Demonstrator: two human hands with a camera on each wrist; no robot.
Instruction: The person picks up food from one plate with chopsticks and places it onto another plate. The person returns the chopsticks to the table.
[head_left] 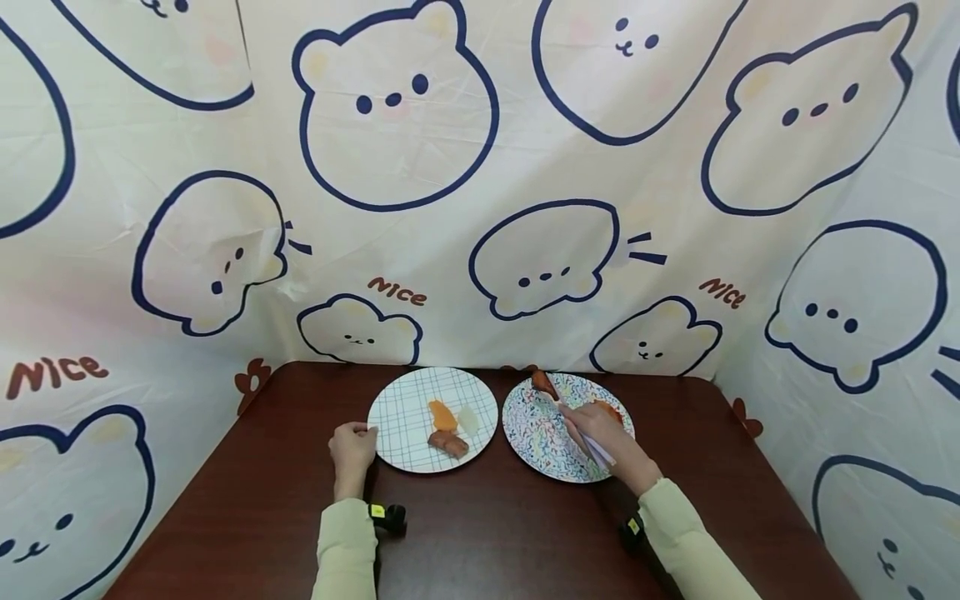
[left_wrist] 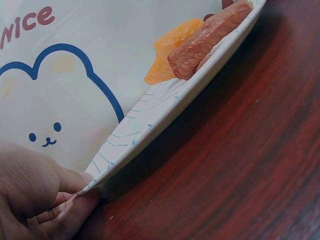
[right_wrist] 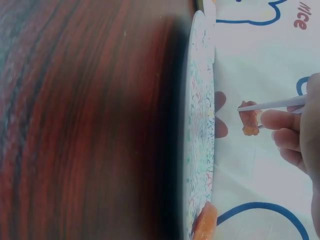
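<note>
My left hand [head_left: 352,452] pinches the left rim of a white plate [head_left: 401,425] with a blue grid; in the left wrist view the thumb lies on top and fingers beneath. On that plate are a brown piece of meat [head_left: 448,443], an orange piece [head_left: 442,415] and a pale translucent piece [head_left: 468,420]. My right hand [head_left: 603,437] holds pale chopsticks [right_wrist: 275,104]. Between their tips is a glossy reddish-brown piece of food [right_wrist: 249,120], like a chicken piece, above the far left part of a speckled plate [head_left: 536,442]. An orange-brown piece [right_wrist: 204,225] lies on this plate, partly hidden in the head view.
Both plates stand side by side near the back edge of a dark red-brown table [head_left: 495,533]. A cloth [head_left: 442,242] printed with bear faces hangs behind and at both sides. Each wrist carries a small black camera [head_left: 392,518].
</note>
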